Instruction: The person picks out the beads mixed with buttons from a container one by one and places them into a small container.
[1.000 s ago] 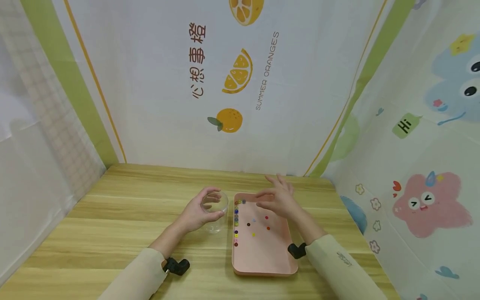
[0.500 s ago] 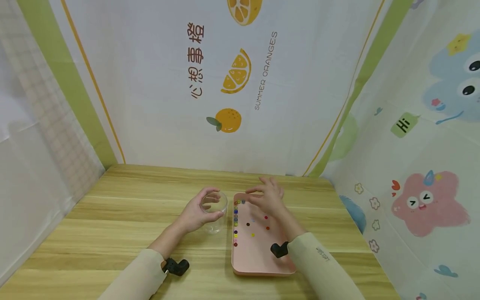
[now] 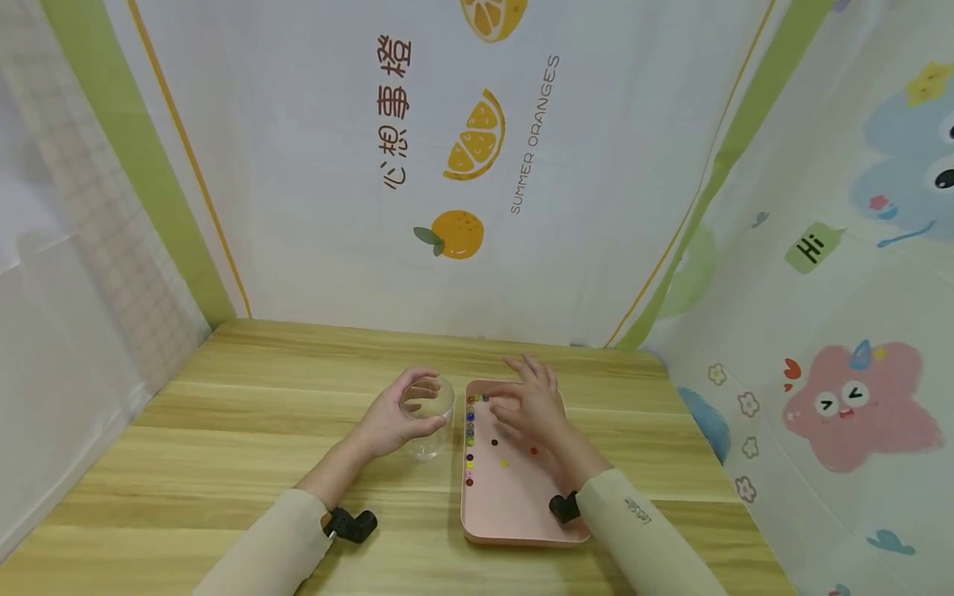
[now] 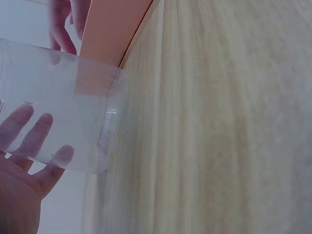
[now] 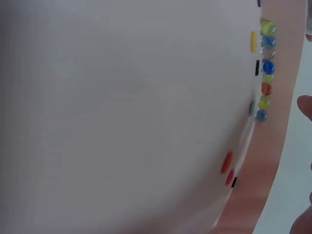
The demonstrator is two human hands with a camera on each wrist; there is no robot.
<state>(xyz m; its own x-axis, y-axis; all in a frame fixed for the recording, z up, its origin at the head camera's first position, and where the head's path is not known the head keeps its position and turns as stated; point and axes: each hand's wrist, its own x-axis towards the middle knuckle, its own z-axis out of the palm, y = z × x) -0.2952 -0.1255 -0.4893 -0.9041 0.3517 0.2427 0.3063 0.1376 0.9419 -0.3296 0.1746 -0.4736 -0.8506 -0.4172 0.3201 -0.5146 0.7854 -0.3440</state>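
Observation:
My left hand [image 3: 389, 424] grips a clear plastic jar [image 3: 426, 443], thumb on the near side and fingers round the far side. In the left wrist view its fingertips [image 4: 62, 155] show through the jar wall. The jar stands upright beside the left wall of a shallow pink tray [image 3: 522, 517]. Over the tray's far part hovers my right hand [image 3: 540, 410], fingers spread and thumb apart from the index finger. Small glass marbles [image 5: 268, 67] line the tray's left side and far left corner. Flat little discs, including an orange disc [image 3: 533, 451] and a yellow disc [image 3: 503, 463], lie on the tray floor.
Both stand on a wood-grain table [image 3: 283, 447]. A printed cloth [image 3: 335, 248] hangs along its far edge, and another patterned cloth [image 3: 745, 348] borders the right side. Black wrist cameras [image 3: 350, 526] are worn at both sleeves.
My right hand has moved left across the tray, closer to its far left corner, and some discs are now hidden beneath it. The left hand and jar have stayed put.

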